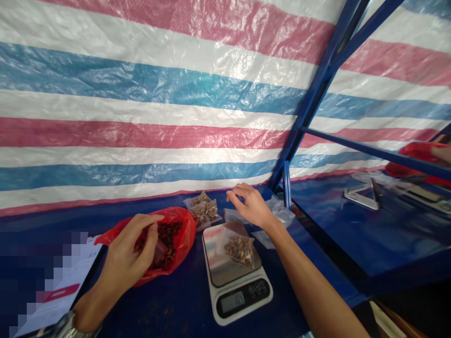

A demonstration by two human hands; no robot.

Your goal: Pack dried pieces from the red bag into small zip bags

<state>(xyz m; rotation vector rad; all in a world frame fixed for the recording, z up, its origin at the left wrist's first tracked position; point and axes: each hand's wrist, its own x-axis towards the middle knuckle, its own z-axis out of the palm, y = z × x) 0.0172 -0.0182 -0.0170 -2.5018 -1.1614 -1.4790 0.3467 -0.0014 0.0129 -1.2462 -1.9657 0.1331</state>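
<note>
Blue tabletop (185,295), red bag (187,234) crosswise, mouth up, left hand (128,249) and right hand (251,205) curled, grasp unclear.

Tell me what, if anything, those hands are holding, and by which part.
The left hand is over the open red bag; whether it grips anything there can't be told. The right hand, fingers curled near the scale, shows nothing held.

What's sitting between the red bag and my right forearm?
The scale, with a filled packet on top, as the head view shows.
</note>
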